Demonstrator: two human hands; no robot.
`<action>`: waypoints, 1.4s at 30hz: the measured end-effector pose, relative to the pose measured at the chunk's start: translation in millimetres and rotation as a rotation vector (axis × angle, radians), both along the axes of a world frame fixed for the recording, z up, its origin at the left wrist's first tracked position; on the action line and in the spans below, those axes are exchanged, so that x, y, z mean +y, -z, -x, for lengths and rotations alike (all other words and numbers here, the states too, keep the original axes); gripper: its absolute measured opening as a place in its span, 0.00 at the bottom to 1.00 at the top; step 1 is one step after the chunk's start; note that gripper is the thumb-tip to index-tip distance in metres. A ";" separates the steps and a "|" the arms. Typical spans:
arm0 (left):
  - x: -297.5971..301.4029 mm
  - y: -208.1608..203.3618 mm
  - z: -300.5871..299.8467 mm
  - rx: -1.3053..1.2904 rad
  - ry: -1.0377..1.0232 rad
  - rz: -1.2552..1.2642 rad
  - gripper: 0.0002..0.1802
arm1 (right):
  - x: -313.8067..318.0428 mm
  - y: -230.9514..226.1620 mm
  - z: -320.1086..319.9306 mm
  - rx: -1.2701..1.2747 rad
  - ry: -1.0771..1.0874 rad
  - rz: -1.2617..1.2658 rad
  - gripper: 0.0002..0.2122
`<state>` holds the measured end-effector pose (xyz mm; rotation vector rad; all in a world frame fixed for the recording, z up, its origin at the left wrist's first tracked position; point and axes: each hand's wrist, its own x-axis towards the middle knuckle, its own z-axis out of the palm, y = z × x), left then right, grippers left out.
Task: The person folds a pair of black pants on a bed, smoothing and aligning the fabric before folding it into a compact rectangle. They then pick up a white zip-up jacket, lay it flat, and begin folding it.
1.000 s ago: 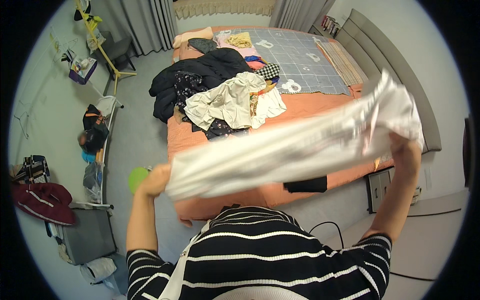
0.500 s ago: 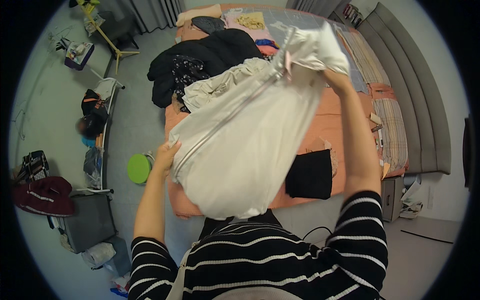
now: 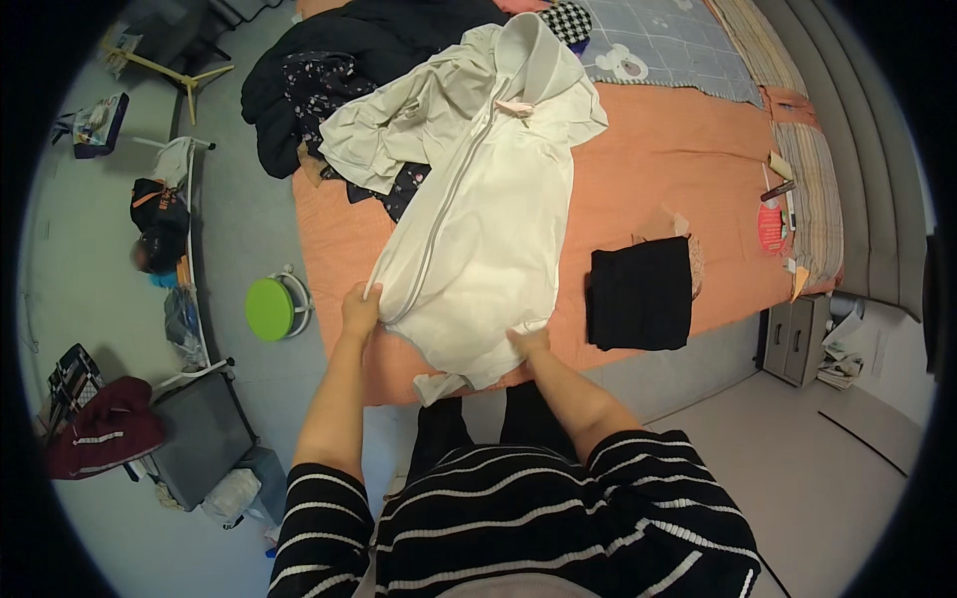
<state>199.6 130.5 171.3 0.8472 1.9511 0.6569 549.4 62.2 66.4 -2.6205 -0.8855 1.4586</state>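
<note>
A white hooded zip jacket [image 3: 498, 229] lies face up across the bed [image 3: 678, 179], its hood [image 3: 528, 50] pointing away from me. A grey zip runs down its left side, and a small pink tag hangs near the collar. One sleeve [image 3: 389, 120] is spread to the left over dark clothes. My left hand [image 3: 361, 309] pinches the jacket's left edge near the hem. At the lower right hem, my right hand [image 3: 530, 341] is closed on the fabric, its fingertips partly covered. The hem dips over the bed's near edge.
A folded black garment [image 3: 640, 294] lies right of the jacket. Black bedding [image 3: 299, 60] and a floral dark garment [image 3: 319, 85] are heaped at the far left. A green stool [image 3: 269, 309] stands left of the bed, a grey nightstand [image 3: 795, 339] at the right.
The jacket has come down from mid-air and now lies flat on the bed. My right hand has moved from its upper end down to the hem; my left hand still holds the left edge.
</note>
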 end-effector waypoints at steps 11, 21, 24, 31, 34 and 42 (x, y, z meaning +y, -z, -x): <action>15.9 -110.5 72.4 -0.187 -0.122 -0.171 0.12 | 28.2 -199.6 -31.5 0.705 1.085 -0.684 0.12; 22.6 -104.6 124.2 0.402 0.034 -0.341 0.21 | -69.1 -355.2 29.6 0.920 0.642 -0.531 0.11; -2.3 -97.3 74.2 0.733 0.200 -0.511 0.31 | -91.6 -360.8 68.1 1.102 0.578 -0.460 0.14; -93.8 -181.8 -39.3 -0.878 0.358 0.775 0.30 | -84.4 -326.2 122.9 1.236 0.635 -0.346 0.12; -100.2 -156.1 -45.6 -1.082 0.166 0.490 0.23 | -87.4 -294.4 130.9 1.139 0.493 -0.254 0.10; -115.6 -147.0 -52.9 -1.179 -0.150 0.139 0.22 | -36.8 -235.2 66.5 0.785 -0.625 0.011 0.14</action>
